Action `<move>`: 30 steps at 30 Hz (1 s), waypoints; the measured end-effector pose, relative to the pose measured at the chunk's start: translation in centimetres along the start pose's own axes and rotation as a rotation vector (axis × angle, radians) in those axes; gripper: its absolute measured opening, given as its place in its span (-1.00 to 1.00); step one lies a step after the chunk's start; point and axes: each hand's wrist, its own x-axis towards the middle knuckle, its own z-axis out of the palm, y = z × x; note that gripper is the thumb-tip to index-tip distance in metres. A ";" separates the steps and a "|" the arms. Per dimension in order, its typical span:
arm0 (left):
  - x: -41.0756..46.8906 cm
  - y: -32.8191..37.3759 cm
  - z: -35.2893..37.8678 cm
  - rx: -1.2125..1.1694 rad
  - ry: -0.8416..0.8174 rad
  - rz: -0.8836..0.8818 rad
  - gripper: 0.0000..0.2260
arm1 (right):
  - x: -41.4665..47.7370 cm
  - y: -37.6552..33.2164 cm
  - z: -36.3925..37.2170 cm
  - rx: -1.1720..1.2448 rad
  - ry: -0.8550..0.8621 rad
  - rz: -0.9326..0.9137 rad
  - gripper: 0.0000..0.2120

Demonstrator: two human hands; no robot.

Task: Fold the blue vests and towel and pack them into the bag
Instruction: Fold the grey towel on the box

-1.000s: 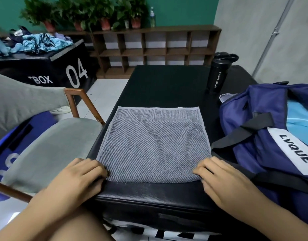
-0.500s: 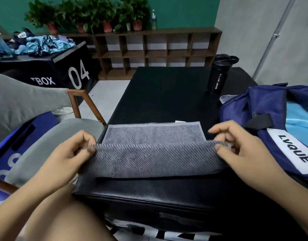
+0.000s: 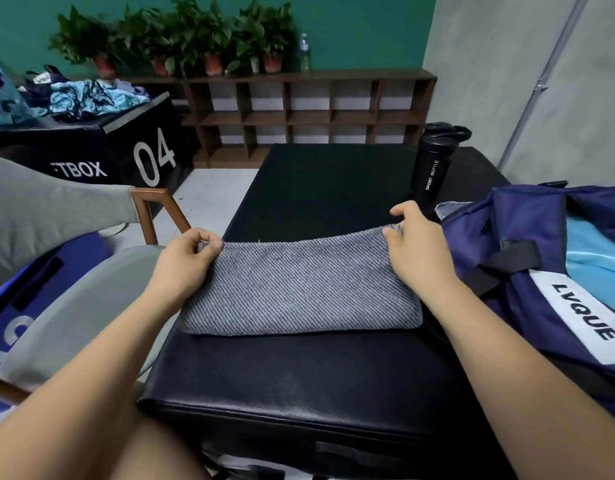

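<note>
Pinching the far corners of the towel, the left hand and right hand hold it folded double at frame centre on the bench, while light-blue cloth, likely a vest, already shows inside the bag at right, so the towel is probably nearly ready to pack.

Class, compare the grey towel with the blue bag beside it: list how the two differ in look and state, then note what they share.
The towel is grey with a diagonal ribbed weave; the bag is navy with a white LVQUE label. The towel lies flat and folded; the bag bulges. The left hand and right hand pinch the towel's far corners; neither holds the bag. Both are soft fabric.
</note>
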 end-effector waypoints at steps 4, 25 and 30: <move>0.6 -0.8 1.9 0.214 0.012 0.049 -0.91 | 0.2 -0.1 2.3 -0.218 -0.024 -0.044 -0.69; -6.9 1.6 8.8 0.700 -0.372 0.409 -0.32 | -6.9 -1.0 6.6 -0.398 -0.457 -0.275 -0.29; -6.2 -1.5 4.7 0.735 -0.324 0.285 -0.24 | -6.8 1.2 5.1 -0.399 -0.417 -0.219 -0.25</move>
